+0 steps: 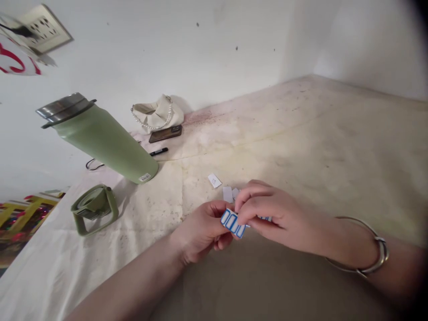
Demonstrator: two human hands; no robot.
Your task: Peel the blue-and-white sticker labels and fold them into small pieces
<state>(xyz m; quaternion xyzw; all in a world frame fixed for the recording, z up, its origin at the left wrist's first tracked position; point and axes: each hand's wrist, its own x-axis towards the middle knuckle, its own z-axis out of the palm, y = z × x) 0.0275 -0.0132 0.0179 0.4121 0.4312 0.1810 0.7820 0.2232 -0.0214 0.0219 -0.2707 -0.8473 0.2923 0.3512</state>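
Presently, left hand (207, 232): thumb and fingers clamped on a blue-and-white label sheet (230, 221) at its left end.
Right hand (277, 211): close against the left, fingertips bunched over the sheet; whether they pinch it or merely touch it, I cannot tell.
Label sheet: between the two hands, partly covered by the right fingers; further blue outlines show beneath them.
Paper slips: one marked slip (214, 180) lies flat just beyond the hands; a plain-looking slip (228, 194) lies nearer, another piece beside it.
Bracelet (381, 249): metal, around the right wrist.
Bottle (107, 138): green, steel-topped, standing on the pale cloth (267, 151), left side.
Lid (95, 207): green, handled, near the bottle's base.
Rear left: pen (158, 152) beside the bottle; phone (165, 133) directly before a cream bag (157, 111) with a beaded strap.
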